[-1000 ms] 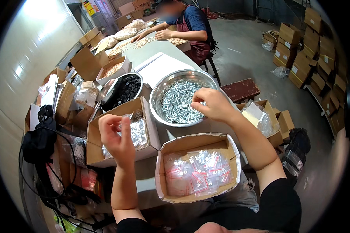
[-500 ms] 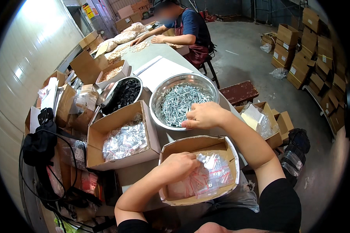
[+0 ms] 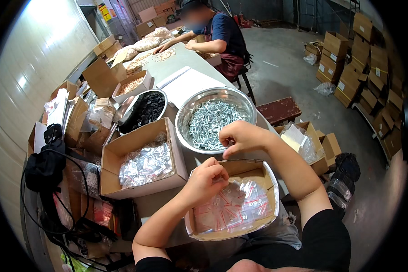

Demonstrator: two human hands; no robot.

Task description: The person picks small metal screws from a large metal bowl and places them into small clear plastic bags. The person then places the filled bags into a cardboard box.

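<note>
A steel bowl (image 3: 182,119) full of silvery screws (image 3: 208,122) stands on the table ahead of me. My right hand (image 3: 242,138) is at the bowl's near right rim with its fingers curled together; anything inside them is hidden. Close to my body is a low cardboard tray (image 3: 273,181) holding small clear zip bags (image 3: 245,204) with red strips. Over the tray's left part, my left hand (image 3: 208,179) is closed in a pinch, and I cannot make out what it grips. A larger box (image 3: 111,170) at left contains filled clear packets (image 3: 147,163).
Beyond that box sits a bowl of black parts (image 3: 145,109), beside a box of small tan pieces (image 3: 131,85). White paper (image 3: 190,86) lies behind the screws. Across the table another person (image 3: 222,36) handles small pieces. Cartons (image 3: 344,81) are stacked at right; a black cable (image 3: 81,181) hangs at left.
My left hand has risen from the bags toward the tray's far left edge. My right hand has drawn back slightly from the screws to the bowl's rim.
</note>
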